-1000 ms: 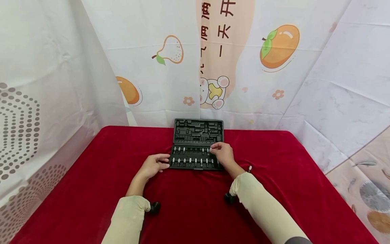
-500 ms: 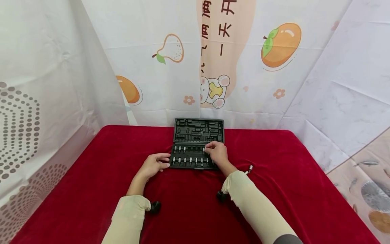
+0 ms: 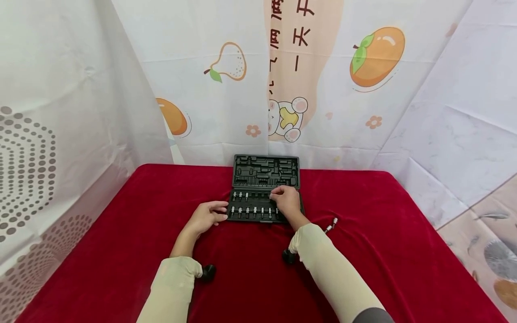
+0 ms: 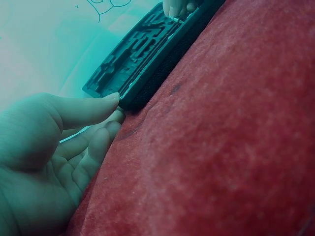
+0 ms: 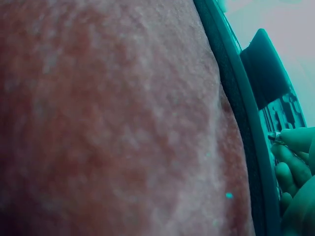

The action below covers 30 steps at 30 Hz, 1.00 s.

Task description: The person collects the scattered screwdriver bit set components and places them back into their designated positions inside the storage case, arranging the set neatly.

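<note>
An open black socket case [image 3: 258, 202] stands at the table's far side, its molded lid [image 3: 266, 158] leaning back. Short silver bit sockets [image 3: 255, 211] line its front row, with three more [image 3: 240, 195] at the back row's left end. My right hand [image 3: 287, 202] reaches over the case's right part. Its thumb and finger pinch a small metal bit socket [image 5: 273, 135], mostly hidden by the fingers. My left hand [image 3: 203, 218] rests at the case's left edge; in the left wrist view its thumb [image 4: 93, 109] touches the corner and the other fingers lie below, loosely bent.
Small metal pieces [image 3: 335, 220] lie on the red tablecloth [image 3: 363, 251] right of the case, beside my right sleeve. A printed curtain [image 3: 226, 107] hangs right behind the table. Black wrist mounts [image 3: 208, 272] hang under both cuffs.
My right hand has shifted left along the back row and now covers sockets that showed earlier. More of the loose metal pieces shows beside the sleeve. My left hand stays at the case's edge.
</note>
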{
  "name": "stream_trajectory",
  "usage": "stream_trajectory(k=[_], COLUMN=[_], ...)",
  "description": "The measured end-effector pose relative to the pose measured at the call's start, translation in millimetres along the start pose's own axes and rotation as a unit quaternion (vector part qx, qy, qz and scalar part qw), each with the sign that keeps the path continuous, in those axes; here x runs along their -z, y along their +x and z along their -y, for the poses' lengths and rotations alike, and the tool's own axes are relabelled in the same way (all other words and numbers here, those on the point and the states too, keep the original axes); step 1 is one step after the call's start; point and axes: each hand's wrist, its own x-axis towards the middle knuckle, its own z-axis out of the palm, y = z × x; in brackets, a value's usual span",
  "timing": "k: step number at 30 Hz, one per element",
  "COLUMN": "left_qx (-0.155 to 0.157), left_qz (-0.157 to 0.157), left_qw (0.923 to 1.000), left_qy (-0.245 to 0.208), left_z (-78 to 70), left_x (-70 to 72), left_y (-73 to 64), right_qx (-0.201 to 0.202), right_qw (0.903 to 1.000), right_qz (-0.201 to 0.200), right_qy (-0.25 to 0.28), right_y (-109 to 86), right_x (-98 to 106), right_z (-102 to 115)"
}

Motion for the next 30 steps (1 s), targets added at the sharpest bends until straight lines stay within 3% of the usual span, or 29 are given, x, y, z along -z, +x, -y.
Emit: stream_trajectory(k=[7,18,30], left_qx=[0.014,0.012,0.010], left_qz=[-0.006,-0.004,-0.012], left_qw=[0.9999,0.9999,0.9999], left_qy=[-0.005,-0.002,-0.004], left_z=[1.9,2.1,3.4], left_x=[-0.7,-0.7,-1.8], left_y=[2.2,3.0,2.5], right_qx=[0.000,0.015,0.025], right_qw=[0.9998,0.9993,0.9990], right_qz=[0.002,-0.003,0.017], right_qy=[-0.022,-0.034,-0.033], right_y=[-1.1,0.3,1.8], right_x=[-3.2,-6.4,-11.2], right_z=[2.6,5.3,7.1])
